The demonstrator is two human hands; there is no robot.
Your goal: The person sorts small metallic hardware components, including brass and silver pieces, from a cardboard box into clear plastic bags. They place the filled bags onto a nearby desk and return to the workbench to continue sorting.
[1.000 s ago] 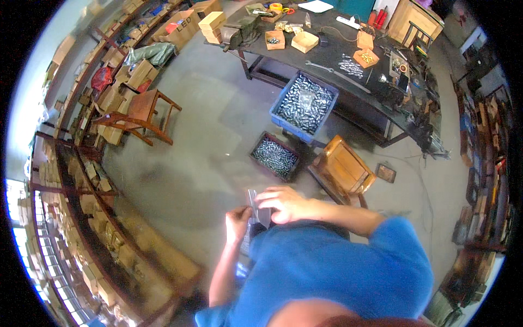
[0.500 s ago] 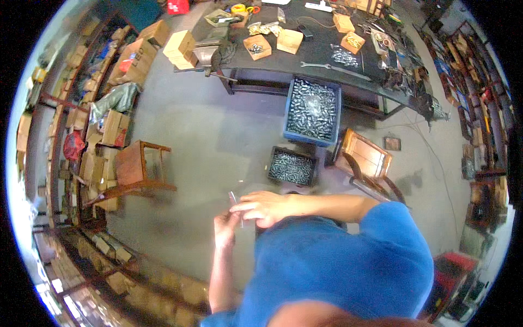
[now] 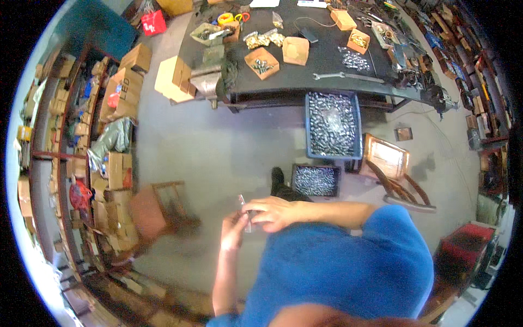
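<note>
1. The left hand (image 3: 233,229) and the right hand (image 3: 275,211) meet in front of the blue-shirted chest, above the grey floor (image 3: 218,152). Between them is a small clear packet (image 3: 243,210), thin, pale and glinting, one corner poking up past the fingers.
2. The left grip is clamped on the packet's lower edge; the right grip is curled over its side, fingers together on it.
3. At the far left, shelves (image 3: 65,163) carry cardboard boxes. A wooden chair (image 3: 158,210) stands just left of the hands, blurred.
4. On the dark desk (image 3: 305,76), an open brown box (image 3: 262,61) holds small metal parts; beside it another brown box (image 3: 296,50) looks bare inside. Further right a small box (image 3: 358,41) holds yellowish pieces.
5. Below the desk a blue crate (image 3: 333,124) is heaped with grey metal parts, and a smaller dark crate (image 3: 316,180) nearer the hands holds the same sort.
6. A second wooden chair (image 3: 395,169) stands right of the crates.
7. The packet's contents are too small to make out, and the palms are hidden.
</note>
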